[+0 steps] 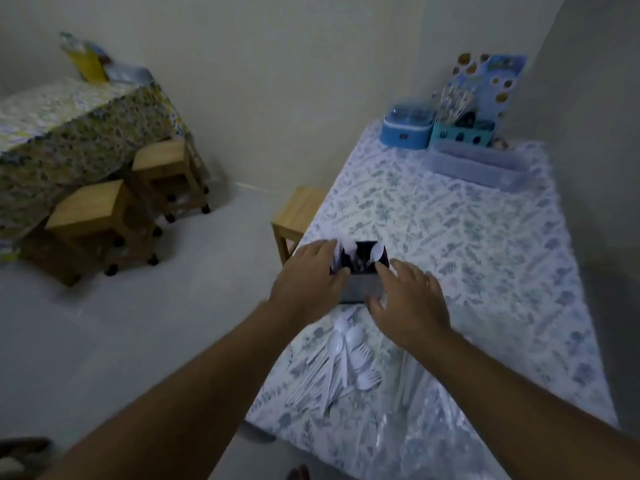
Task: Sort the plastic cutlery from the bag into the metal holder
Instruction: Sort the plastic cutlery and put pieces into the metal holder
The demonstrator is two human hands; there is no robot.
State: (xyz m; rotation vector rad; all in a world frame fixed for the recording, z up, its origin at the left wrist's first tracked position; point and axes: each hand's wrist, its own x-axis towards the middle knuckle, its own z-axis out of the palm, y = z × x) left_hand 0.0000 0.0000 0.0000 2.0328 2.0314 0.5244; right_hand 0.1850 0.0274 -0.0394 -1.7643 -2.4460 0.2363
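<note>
Two hands reach for the metal holder (360, 289) on the table (485, 237). The left hand (308, 275) wraps the holder's left side, its fingers (325, 251) curled over the rim and the thumb on the near wall. The right hand (408, 299) hovers at the holder's right side, fingers (388, 270) spread apart and gripping nothing. White spoons (375, 252) stand inside, just beyond the fingertips. Loose plastic cutlery (346, 362) lies below the wrists, beside the clear bag (408, 403).
</note>
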